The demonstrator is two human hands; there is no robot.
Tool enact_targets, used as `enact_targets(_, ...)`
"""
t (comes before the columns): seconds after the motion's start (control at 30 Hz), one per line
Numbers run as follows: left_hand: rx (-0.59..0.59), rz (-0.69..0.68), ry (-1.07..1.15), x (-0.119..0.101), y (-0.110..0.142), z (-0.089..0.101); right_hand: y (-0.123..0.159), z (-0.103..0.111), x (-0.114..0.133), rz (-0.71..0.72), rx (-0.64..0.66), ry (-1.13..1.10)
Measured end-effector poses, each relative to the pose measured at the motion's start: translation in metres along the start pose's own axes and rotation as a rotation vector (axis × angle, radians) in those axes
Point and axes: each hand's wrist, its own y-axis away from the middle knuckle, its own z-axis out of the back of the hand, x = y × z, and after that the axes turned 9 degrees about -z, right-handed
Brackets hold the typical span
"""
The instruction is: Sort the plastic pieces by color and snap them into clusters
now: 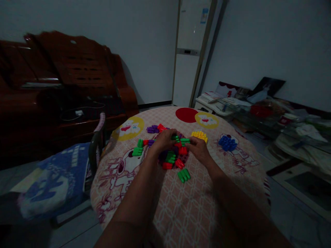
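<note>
2 hands [166,139] [199,150], 1 yellow block cluster [199,135]

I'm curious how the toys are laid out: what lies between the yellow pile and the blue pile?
Just bare patterned tablecloth lies between the yellow pile and the blue pile, as the head camera's view shows.
</note>
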Motion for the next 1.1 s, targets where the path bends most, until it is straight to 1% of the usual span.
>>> enact_targets(0.07, -0.007, 0.010, 0.009, -0.005, -0.002, 0.001, 0.010, 0.015, -0.002, -0.091, -0.029, -0.083)
enact_targets(0.17, -0.046, 0.047, 0.074, -0.012, -0.007, -0.004, 0.025, 0.038, -0.013, -0.250, -0.159, -0.139)
enact_targets(0.23, -0.065, 0.058, 0.173, -0.018, -0.012, -0.014, 0.033, 0.052, -0.025, -0.312, -0.253, -0.106)
enact_targets(0.27, -0.069, 0.058, 0.231, -0.021, -0.014, -0.021, 0.036, 0.057, -0.031, -0.324, -0.275, -0.073)
enact_targets(0.33, -0.060, 0.051, 0.345, -0.029, -0.019, -0.039, 0.041, 0.064, -0.043, -0.312, -0.289, 0.022)
enact_targets(0.43, 0.002, 0.030, 0.473, -0.039, -0.022, -0.068, 0.046, 0.069, -0.054, -0.225, -0.269, 0.209)
enact_targets(0.5, 0.059, 0.017, 0.527, -0.043, -0.021, -0.083, 0.047, 0.070, -0.055, -0.181, -0.248, 0.329)
enact_targets(0.6, 0.118, 0.003, 0.533, -0.046, -0.017, -0.098, 0.048, 0.070, -0.051, -0.152, -0.180, 0.479)
enact_targets(0.67, 0.136, -0.015, 0.504, -0.046, -0.015, -0.103, 0.049, 0.069, -0.048, -0.138, -0.133, 0.537)
enact_targets(0.73, 0.158, -0.055, 0.476, -0.046, -0.014, -0.105, 0.049, 0.069, -0.046, -0.131, -0.097, 0.545)
enact_targets(0.83, 0.183, -0.111, 0.472, -0.046, -0.013, -0.105, 0.049, 0.068, -0.044, -0.134, -0.036, 0.470)
enact_targets(0.93, 0.166, -0.118, 0.461, -0.043, -0.013, -0.102, 0.049, 0.066, -0.044, -0.120, 0.011, 0.373)
enact_targets(1.0, 0.151, -0.104, 0.436, -0.042, -0.013, -0.100, 0.048, 0.065, -0.046, -0.108, 0.008, 0.348)
enact_targets(1.1, 0.128, -0.061, 0.429, -0.041, -0.012, -0.097, 0.047, 0.061, -0.050, -0.121, -0.033, 0.326)
